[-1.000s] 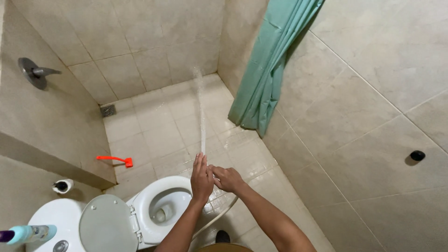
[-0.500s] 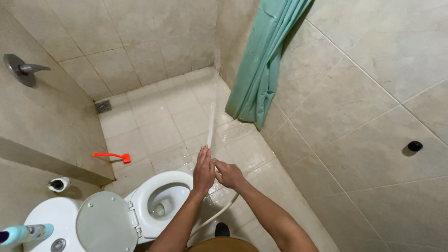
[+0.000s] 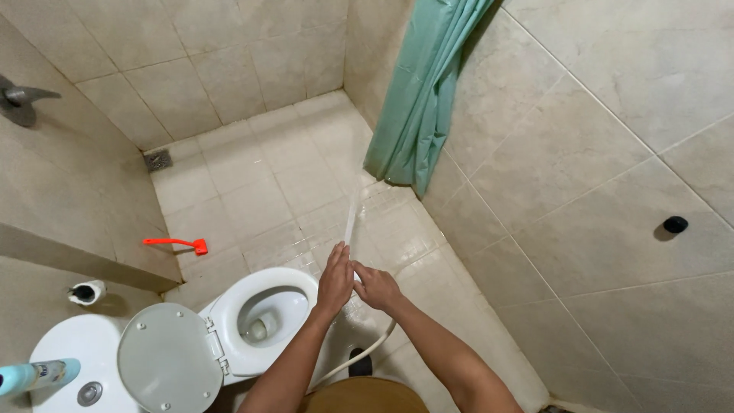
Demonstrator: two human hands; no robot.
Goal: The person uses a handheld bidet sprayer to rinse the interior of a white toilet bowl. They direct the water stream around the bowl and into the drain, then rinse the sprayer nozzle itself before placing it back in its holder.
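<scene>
Both hands, left (image 3: 336,277) & right (image 3: 376,287), are gripping the white hose (image 3: 359,355), spraying water (image 3: 351,218) twd 12 o'clock, toilet bowl (image 3: 264,315) w/ water at 9.

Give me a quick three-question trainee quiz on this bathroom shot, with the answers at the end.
1. True or false: the toilet lid is up.
2. What lies on the floor tiles beside the low wall: A a red-orange brush, B a green bucket, C a sponge?
3. What comes from between the left hand and right hand?

Key: 1 true. 2 A. 3 A thin jet of water, aimed toward the green shower curtain; a white hose runs below the hands.
</scene>
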